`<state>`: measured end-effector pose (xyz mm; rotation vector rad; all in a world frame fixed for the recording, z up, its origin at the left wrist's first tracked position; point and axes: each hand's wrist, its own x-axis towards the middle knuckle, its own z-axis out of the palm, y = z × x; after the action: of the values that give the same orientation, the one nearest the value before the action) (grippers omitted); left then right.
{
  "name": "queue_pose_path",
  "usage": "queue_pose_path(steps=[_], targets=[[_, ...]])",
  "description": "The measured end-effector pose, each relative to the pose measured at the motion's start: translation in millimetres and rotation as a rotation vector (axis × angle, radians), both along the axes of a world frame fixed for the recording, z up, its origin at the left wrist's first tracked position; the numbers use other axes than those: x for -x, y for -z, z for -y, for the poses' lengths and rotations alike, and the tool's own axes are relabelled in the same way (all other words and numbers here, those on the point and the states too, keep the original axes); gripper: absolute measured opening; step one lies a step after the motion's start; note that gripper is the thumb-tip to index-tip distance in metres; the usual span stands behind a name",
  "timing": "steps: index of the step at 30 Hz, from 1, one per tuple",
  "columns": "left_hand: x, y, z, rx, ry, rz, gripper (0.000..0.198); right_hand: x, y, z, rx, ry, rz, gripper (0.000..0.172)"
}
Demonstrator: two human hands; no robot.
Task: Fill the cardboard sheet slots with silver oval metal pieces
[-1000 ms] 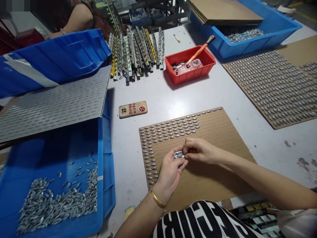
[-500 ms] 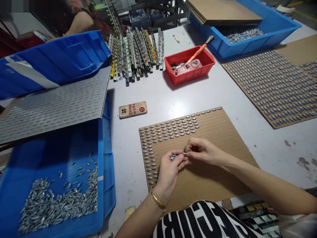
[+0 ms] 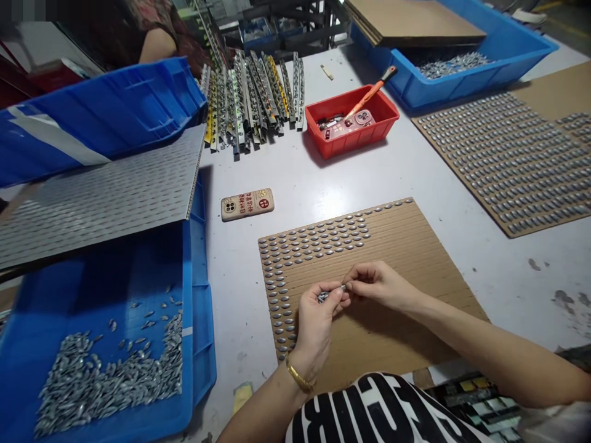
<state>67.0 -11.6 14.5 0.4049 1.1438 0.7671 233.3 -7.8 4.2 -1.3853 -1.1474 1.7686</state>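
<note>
My left hand (image 3: 318, 314) is curled around several small silver leaf-shaped metal pieces (image 3: 322, 296), over the cardboard sheet (image 3: 388, 332). Fingertip to fingertip with it, my right hand (image 3: 381, 283) pinches one such metal piece (image 3: 343, 287), largely covered by the fingers. Rows of silver metal pieces (image 3: 318, 241) sit along the sheet's far edge and down its left side. The rest of the sheet shows bare ridged cardboard.
On the left stands a blue bin (image 3: 198, 344) with loose metal pieces; a covered board (image 3: 115, 184) and another bin (image 3: 152, 98) lie over it. A phone (image 3: 248, 205), a red tray (image 3: 355, 144), metal strips (image 3: 253, 98) and a filled cardboard sheet (image 3: 503, 166) surround the work. A person's arm (image 3: 157, 46) shows behind.
Both hands stay together over the sheet, with only slight shifts of the fingers. My left wrist has moved a little to the right.
</note>
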Motion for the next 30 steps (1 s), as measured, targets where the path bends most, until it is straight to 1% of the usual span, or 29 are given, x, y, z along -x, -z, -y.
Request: queue_pose_path(steps=[6, 9, 16, 22, 27, 30], targets=[[0.6, 1.4, 0.4, -0.040, -0.003, 0.016, 0.026, 3.1, 2.5, 3.4, -0.087, 0.027, 0.089, 0.018], [0.9, 0.7, -0.7, -0.026, -0.019, 0.016, 0.027, 2.8, 4.7, 4.5, -0.119, 0.021, 0.089, 0.017], [0.2, 1.6, -0.1, -0.030, -0.024, 0.017, 0.027, 1.9, 7.8, 5.3, -0.119, 0.031, 0.064, 0.017], [0.4, 1.9, 0.3, -0.013, -0.024, 0.007, 0.026, 3.2, 6.2, 4.1, -0.080, 0.030, 0.017, 0.019], [0.3, 2.5, -0.2, -0.036, -0.022, 0.011, 0.025, 4.6, 3.4, 3.6, -0.132, 0.046, 0.074, 0.015], [0.6, 1.6, -1.2, -0.027, -0.020, 0.012, 0.026, 4.8, 2.1, 4.0, -0.111, 0.041, 0.059, 0.015]])
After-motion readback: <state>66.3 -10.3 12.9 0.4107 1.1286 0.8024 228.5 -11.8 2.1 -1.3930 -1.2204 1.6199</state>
